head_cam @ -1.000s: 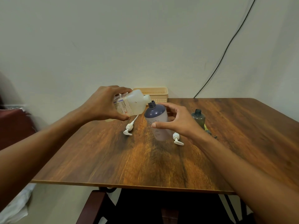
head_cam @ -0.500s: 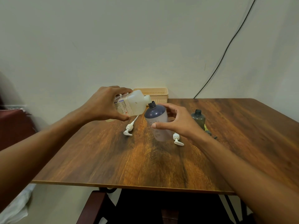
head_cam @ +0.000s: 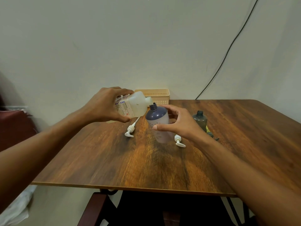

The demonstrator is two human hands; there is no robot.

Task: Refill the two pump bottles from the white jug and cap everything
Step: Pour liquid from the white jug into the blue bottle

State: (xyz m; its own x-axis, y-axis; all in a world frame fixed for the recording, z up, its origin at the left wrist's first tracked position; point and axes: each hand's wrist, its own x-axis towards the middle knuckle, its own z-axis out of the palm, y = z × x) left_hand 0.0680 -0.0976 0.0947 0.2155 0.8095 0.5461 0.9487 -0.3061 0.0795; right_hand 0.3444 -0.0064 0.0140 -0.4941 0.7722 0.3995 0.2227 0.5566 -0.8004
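Note:
My left hand (head_cam: 105, 106) grips the white jug (head_cam: 136, 106), tipped on its side with its open spout right at the mouth of the purple-topped bottle (head_cam: 158, 123). This uncapped bottle stands on the wooden table (head_cam: 146, 163). My right hand (head_cam: 176, 123) curls around its right side and steadies it. A smaller dark green bottle (head_cam: 200, 120), also uncapped, stands just right of my right hand. Two white pump heads lie loose on the table: one (head_cam: 130, 132) left of the purple bottle, one (head_cam: 179, 141) at its right foot.
A beige perforated basket (head_cam: 156, 96) sits against the wall behind the jug. A black cable (head_cam: 228, 49) runs down the wall to the table's back edge. A dark red chair (head_cam: 96, 209) stands under the near edge.
The jug's spout has stayed at the purple bottle's mouth, tilted very slightly further. Both hands hold their places.

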